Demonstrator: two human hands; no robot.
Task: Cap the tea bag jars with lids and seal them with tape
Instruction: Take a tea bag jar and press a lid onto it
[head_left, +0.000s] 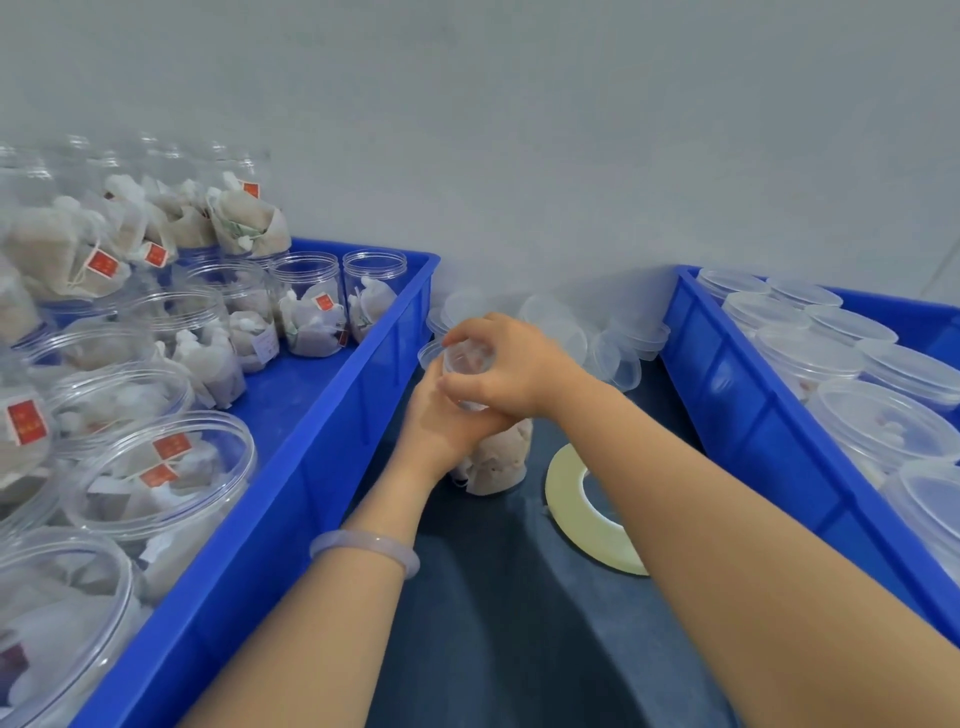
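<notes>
Jar (493, 460) of tea bags, held two-handed: left hand (441, 421) fingers grasp its body, right hand (511, 358) fingers clasp its lid (466, 364).

Dark blue-grey desk (493, 623). Carries a pale tape roll (582, 514), laid flat. Just left of the tape roll, a clear jar of tea bags (498, 462), base down on the desk. Further left of the roll, a long blue crate (291, 509); right of it, a second blue crate (737, 405). Beyond the roll, by the wall (519, 156), a heap of loose clear lids (613, 358).
</notes>
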